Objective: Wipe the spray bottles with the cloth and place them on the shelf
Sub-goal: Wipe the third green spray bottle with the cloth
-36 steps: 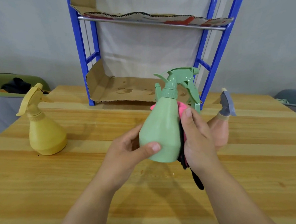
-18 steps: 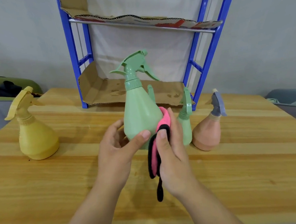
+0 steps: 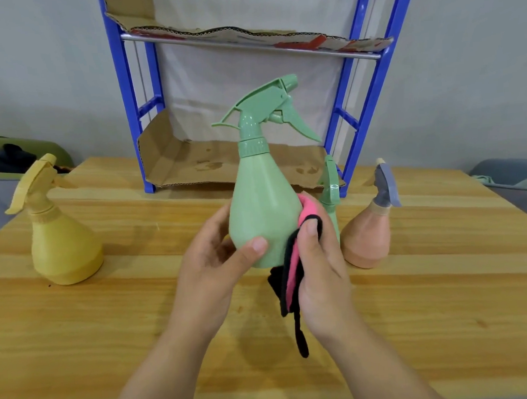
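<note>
My left hand (image 3: 212, 271) grips a pale green spray bottle (image 3: 264, 205) by its lower body and holds it upright above the wooden table (image 3: 111, 347). My right hand (image 3: 321, 276) presses a pink cloth with black edging (image 3: 294, 268) against the bottle's right side. A second green spray bottle (image 3: 331, 192) stands behind, mostly hidden. A yellow spray bottle (image 3: 59, 236) stands at the left and a peach one with a grey trigger (image 3: 369, 233) at the right. The blue shelf (image 3: 126, 93), lined with cardboard, stands behind them with nothing on its lower level.
A green bin with dark items (image 3: 12, 156) sits beyond the table's left edge. A grey container (image 3: 514, 181) lies off the right edge. The grey wall is close behind the shelf.
The green bottle went from tilted to upright, and its nozzle now points right. The cloth hand slid down to the bottle's lower right side.
</note>
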Motion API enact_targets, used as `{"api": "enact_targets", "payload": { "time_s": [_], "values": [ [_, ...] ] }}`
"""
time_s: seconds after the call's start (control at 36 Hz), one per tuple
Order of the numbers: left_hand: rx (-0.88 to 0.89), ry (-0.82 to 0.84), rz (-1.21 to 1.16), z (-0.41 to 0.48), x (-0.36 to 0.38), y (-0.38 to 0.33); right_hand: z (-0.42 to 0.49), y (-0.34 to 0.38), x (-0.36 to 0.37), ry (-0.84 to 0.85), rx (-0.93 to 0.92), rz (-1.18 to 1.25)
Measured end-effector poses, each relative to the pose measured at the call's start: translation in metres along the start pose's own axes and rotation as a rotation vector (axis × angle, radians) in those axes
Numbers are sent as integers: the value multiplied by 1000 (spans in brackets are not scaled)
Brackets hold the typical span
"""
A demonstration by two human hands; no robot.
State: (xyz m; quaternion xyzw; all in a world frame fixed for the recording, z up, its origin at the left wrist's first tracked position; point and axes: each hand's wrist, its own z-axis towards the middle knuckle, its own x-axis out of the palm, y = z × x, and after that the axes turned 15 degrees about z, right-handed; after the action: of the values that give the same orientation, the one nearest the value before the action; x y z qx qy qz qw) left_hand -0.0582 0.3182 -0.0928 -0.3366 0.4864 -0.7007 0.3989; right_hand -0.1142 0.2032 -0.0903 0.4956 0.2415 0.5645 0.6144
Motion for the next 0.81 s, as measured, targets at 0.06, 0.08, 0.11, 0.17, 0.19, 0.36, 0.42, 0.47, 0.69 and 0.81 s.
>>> {"api": "enact_targets", "payload": {
  "time_s": [0.06,0.08,0.11,0.17,0.19,0.36,0.42,0.47,0.69,0.81],
  "values": [
    [12,-26,19,1,1,-1,0,-1,1,16,2,-21],
    [9,-30,22,2,0,-2,1,1,1,15,29,13],
    [6,-26,19,3,-1,-4,4,2,-1,15,63,55],
    [10,0,16,3,-4,-5,8,5,-4,15,136,126],
    [16,21,17,3,-6,-5,10,5,-7,24,166,162],
    [-29,6,9,0,-7,-5,11,6,-11,-18,210,283],
    [-45,-24,22,1,-9,-4,9,8,-10,-27,182,232],
    [-35,8,62,0,-10,-5,6,8,-9,-11,154,154],
    [0,-36,293,1,-5,-4,0,-1,5,17,-44,-86],
    [-24,-35,68,0,-10,-5,7,7,-2,68,62,97]
  ]
}}
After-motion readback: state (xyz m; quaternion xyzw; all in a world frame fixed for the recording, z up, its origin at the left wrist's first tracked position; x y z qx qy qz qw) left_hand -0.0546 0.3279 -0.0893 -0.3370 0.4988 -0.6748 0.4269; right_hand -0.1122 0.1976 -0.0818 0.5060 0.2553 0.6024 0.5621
